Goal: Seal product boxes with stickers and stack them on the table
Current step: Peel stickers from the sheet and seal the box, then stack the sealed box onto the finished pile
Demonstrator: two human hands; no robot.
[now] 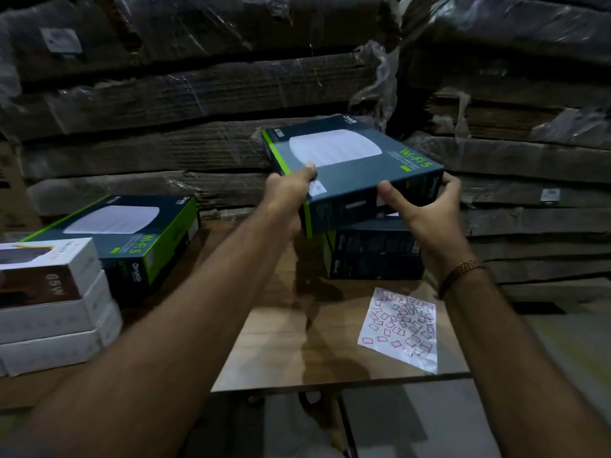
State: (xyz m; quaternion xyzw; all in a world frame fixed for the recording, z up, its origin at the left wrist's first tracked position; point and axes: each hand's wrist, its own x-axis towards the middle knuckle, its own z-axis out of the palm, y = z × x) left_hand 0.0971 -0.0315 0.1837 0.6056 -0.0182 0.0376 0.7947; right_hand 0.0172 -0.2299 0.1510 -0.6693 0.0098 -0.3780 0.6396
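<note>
**Sealed box held tilted over the stack**

The left hand [291, 190] is curled round the near-left corner of a dark blue-grey cardboard product box with a green edge stripe and a white router printed on its lid [350, 170], thumb laid on top and fingers hidden beneath. The right hand [426, 213] is clamped on the near-right corner, thumb pressed against the front wall and fingers wrapped round the side. A two-handed corner grip is probably chosen so that the wide, flat box can be squared before it is lowered. A small white sticker [316, 186] is seen on the front edge just beside the left thumb, so sealing appears done and stacking is judged to be the step in hand. The box is held tilted, apart from the stack of matching dark boxes [373, 252] directly under it, at 6 o'clock from the held box.

At 5 o'clock from the stack a white sheet of small red-edged stickers [401, 328] is laid flat on the brown wooden table [281, 352]. At 9 o'clock another dark box of the same kind [132, 233] is rested, and at 8 o'clock white charger boxes [53, 305] are piled. Plastic-wrapped bundles of flattened brown cardboard [198, 94] are stacked close behind at 12 o'clock, so little room is left beyond the stack.
</note>
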